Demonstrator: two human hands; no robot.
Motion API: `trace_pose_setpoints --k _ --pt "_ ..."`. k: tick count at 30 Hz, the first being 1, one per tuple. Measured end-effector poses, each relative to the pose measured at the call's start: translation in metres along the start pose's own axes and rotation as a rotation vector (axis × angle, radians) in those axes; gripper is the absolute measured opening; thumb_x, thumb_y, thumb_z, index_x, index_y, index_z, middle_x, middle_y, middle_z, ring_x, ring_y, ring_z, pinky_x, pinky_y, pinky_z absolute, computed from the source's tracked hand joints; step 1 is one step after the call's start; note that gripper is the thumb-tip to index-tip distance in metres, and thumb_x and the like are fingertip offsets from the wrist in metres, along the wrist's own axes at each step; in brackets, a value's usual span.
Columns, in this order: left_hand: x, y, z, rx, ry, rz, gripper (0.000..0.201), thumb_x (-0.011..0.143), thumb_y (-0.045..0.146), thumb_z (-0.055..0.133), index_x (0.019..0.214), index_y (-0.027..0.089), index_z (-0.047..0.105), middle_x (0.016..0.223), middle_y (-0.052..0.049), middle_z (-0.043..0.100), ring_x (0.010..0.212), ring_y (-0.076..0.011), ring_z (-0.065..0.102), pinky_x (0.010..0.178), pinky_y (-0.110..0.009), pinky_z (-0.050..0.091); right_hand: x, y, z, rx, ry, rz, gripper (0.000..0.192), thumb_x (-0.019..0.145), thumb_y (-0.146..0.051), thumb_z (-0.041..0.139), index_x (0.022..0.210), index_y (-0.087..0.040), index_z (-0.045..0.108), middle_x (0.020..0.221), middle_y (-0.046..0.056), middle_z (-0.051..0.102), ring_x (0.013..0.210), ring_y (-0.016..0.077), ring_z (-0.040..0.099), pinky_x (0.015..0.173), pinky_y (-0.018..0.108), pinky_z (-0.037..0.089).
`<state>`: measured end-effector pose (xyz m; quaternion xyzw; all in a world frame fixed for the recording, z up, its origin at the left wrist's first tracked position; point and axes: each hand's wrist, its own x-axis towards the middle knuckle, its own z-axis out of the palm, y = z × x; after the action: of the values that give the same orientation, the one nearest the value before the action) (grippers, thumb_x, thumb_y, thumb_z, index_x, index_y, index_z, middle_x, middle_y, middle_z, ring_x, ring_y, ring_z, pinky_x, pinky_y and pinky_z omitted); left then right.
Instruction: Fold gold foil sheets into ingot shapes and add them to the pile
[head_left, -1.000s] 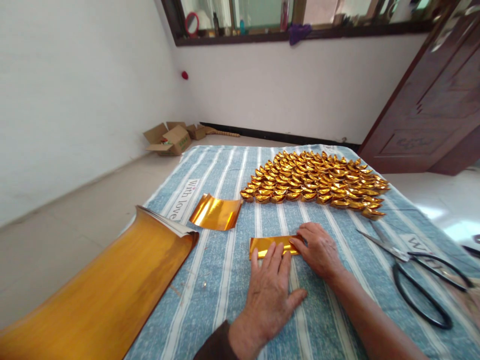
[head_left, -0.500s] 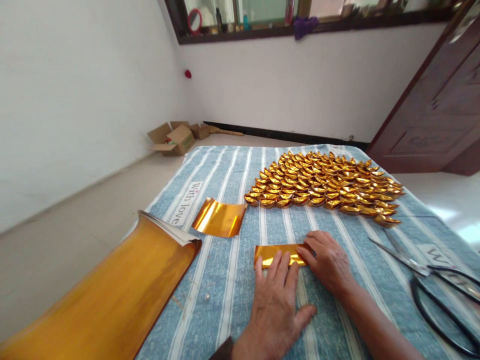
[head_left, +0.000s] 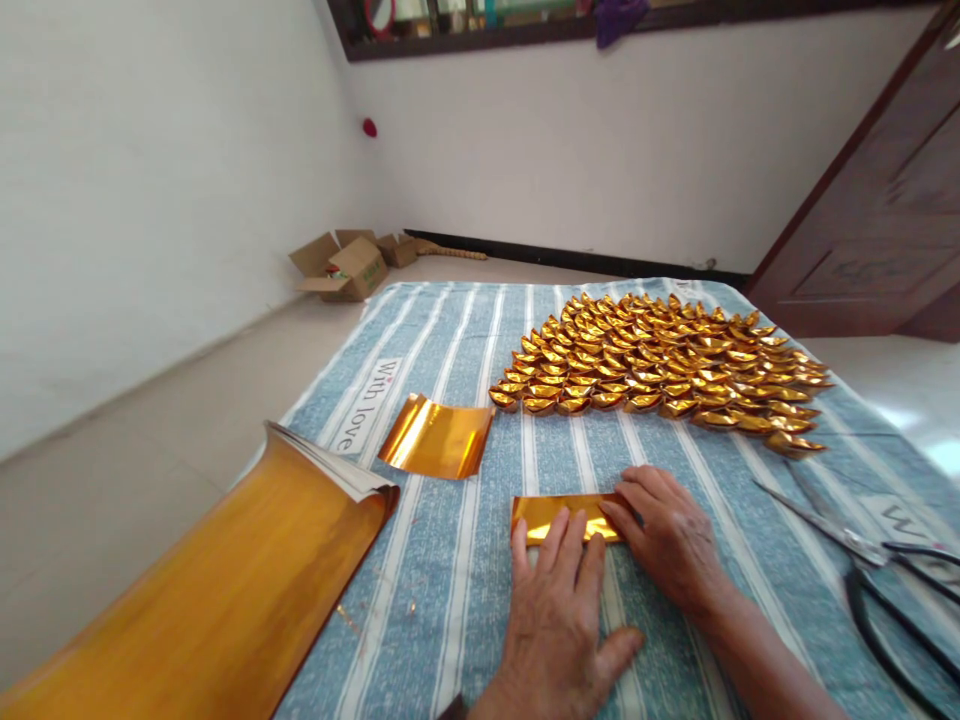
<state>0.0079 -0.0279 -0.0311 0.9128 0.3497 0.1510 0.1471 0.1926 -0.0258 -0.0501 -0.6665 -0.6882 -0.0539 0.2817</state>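
Observation:
A folded strip of shiny gold foil paper (head_left: 534,515) lies flat on the striped tablecloth in front of me. My left hand (head_left: 555,610) rests palm down, its fingers spread over the strip's near edge and its thumb out to the side. At the strip's right end, my right hand (head_left: 669,540) has its thumb on the foil and its fingers curled behind, closed on that end. Beyond the strip, to the left, is a small stack of curled gold foil sheets (head_left: 436,437). Rows of folded gold paper ingots (head_left: 645,360) cover the far right of the cloth.
A large stack of gold paper sheets (head_left: 217,570) hangs over the table's left side. Black-handled scissors (head_left: 862,548) lie open at the right. On the floor past the table stand open cardboard boxes (head_left: 345,270). A dark red door (head_left: 862,200) is at the right.
My view has tipped slightly downward, so the scene sits a little differently. Both hands keep nearly the same hold on the foil strip.

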Motion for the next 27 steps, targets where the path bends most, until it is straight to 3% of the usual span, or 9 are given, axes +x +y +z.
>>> trace_pose_setpoints --k 7,11,27 --pt "0.000 0.000 0.000 -0.026 0.000 -0.007 0.072 0.083 0.062 0.058 0.138 0.016 0.046 0.143 -0.016 0.049 0.133 -0.0389 0.042 0.106 -0.073 0.025 0.000 -0.006 0.006 0.026 0.040 -0.073 0.024 0.095 -0.022 0.045 0.097 -0.020 0.069 0.111 0.011 0.065 0.116 0.0278 0.053 0.094 0.043 0.046" --pt "0.000 0.000 0.001 -0.031 -0.008 -0.004 0.075 0.083 0.061 0.059 0.140 0.015 0.044 0.144 -0.016 0.047 0.133 -0.0393 0.042 0.106 -0.073 0.024 0.002 -0.014 0.008 0.011 -0.017 -0.105 0.026 0.094 -0.020 0.045 0.101 -0.024 0.070 0.118 0.011 0.064 0.123 0.0300 0.049 0.099 0.051 0.042" --pt "0.000 -0.001 0.002 -0.044 -0.004 -0.005 0.076 0.084 0.061 0.056 0.142 0.015 0.042 0.144 -0.016 0.048 0.134 -0.0388 0.040 0.107 -0.072 0.025 0.006 -0.017 0.011 0.037 -0.105 -0.060 0.027 0.093 -0.018 0.042 0.100 -0.023 0.068 0.125 0.013 0.058 0.126 0.0303 0.045 0.100 0.052 0.042"
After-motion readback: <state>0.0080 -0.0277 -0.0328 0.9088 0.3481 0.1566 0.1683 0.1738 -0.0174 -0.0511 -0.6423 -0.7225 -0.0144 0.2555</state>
